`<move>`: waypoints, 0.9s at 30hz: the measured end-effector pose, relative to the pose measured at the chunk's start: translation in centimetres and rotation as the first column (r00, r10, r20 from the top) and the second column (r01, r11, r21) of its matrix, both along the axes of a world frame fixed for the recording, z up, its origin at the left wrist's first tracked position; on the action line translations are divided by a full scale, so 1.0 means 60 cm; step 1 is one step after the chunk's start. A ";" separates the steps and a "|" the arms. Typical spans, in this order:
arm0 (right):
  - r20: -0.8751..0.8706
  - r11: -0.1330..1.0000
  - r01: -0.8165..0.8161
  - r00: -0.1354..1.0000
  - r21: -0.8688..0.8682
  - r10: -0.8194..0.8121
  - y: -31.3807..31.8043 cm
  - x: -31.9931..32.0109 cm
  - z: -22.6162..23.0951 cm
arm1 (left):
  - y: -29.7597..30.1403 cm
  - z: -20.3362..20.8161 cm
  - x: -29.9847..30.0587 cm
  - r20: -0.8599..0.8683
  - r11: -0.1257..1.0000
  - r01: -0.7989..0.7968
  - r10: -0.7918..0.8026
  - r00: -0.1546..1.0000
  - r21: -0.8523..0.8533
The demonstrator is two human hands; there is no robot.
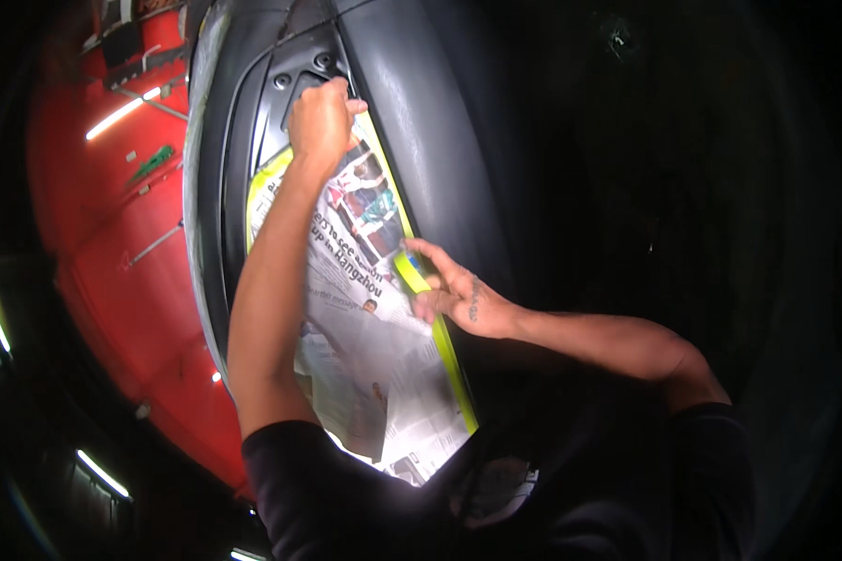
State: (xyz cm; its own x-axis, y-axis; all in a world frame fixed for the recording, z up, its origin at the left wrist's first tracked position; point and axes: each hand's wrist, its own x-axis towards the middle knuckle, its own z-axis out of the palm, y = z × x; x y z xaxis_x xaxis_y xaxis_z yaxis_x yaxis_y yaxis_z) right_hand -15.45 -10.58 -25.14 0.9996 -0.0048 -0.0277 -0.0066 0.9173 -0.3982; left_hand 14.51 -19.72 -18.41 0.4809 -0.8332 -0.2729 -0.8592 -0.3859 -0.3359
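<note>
Along the inner side of a dark, curved panel, a covering of newspaper lies lengthwise, from just below the left hand down toward the person's body. A long strip of yellow-green tape follows its right edge, and a short strip crosses its upper left corner.

Clamped in the right hand, a roll of tape sits at that right edge, about midway down the paper. The left hand is at the upper end with its fingers curled in; whether they pinch anything, I cannot tell. The hands are well apart from each other.

Newspaper should be light and limp, easy to crease and quick to tear if pulled, so it is best handled flat, by a taped border rather than a loose middle. The roll is probably light too, its ring firm enough to grip; fingers on its outer rim and side faces would leave the sticky face of the tape clean. A single strip likely bends easily and clings to skin, so its very end is the place to pinch.

Counted: one roll, two clear strips, two hands, two bolts above the left hand, and one large red panel at far left. How many sheets overlap is unclear.
</note>
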 end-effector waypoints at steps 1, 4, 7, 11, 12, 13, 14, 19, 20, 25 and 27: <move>-0.009 1.000 0.009 1.000 0.024 -0.009 0.004 0.002 -0.005 | -0.005 0.000 -0.002 -0.029 0.999 -0.037 0.037 0.999 0.019; -0.051 0.999 -0.034 0.998 0.019 0.035 -0.006 0.005 -0.002 | -0.003 0.003 -0.008 -0.002 0.999 -0.022 0.022 1.000 0.048; -0.026 0.999 0.033 0.999 0.032 -0.032 0.012 0.004 -0.012 | 0.019 0.015 -0.034 -0.127 0.991 -0.104 0.094 0.987 -0.078; -0.090 0.996 0.088 0.992 0.022 -0.086 0.028 0.004 -0.022 | 0.075 0.083 -0.136 -0.562 0.961 -0.276 0.237 0.792 0.017; -0.104 0.996 0.093 0.990 -0.014 -0.094 0.027 0.002 -0.020 | 0.099 0.093 -0.148 -0.636 0.944 -0.307 0.313 0.705 0.124; -0.137 0.990 0.129 0.981 -0.054 -0.135 0.023 -0.001 -0.007 | 0.113 0.107 -0.167 -0.597 0.876 -0.391 0.480 0.643 0.282; -0.138 0.989 0.137 0.980 -0.064 -0.144 0.030 0.000 -0.011 | 0.138 0.111 -0.171 -0.655 0.915 -0.311 0.401 0.641 0.256; -0.122 0.981 0.180 0.974 -0.076 -0.189 0.050 0.006 -0.036 | 0.211 0.136 -0.206 -0.750 0.953 -0.193 0.302 0.589 0.232; -0.110 0.980 0.181 0.976 -0.080 -0.189 0.051 0.004 -0.037 | 0.212 0.139 -0.215 -0.744 0.966 -0.159 0.258 0.616 0.203; -0.156 0.971 0.213 0.961 -0.107 -0.228 0.053 0.003 -0.027 | 0.221 0.145 -0.249 -0.642 0.994 -0.078 0.108 0.759 0.075; -0.174 0.970 0.212 0.957 -0.121 -0.231 0.054 0.003 -0.021 | 0.232 0.150 -0.268 -0.603 0.997 -0.072 0.059 0.795 0.003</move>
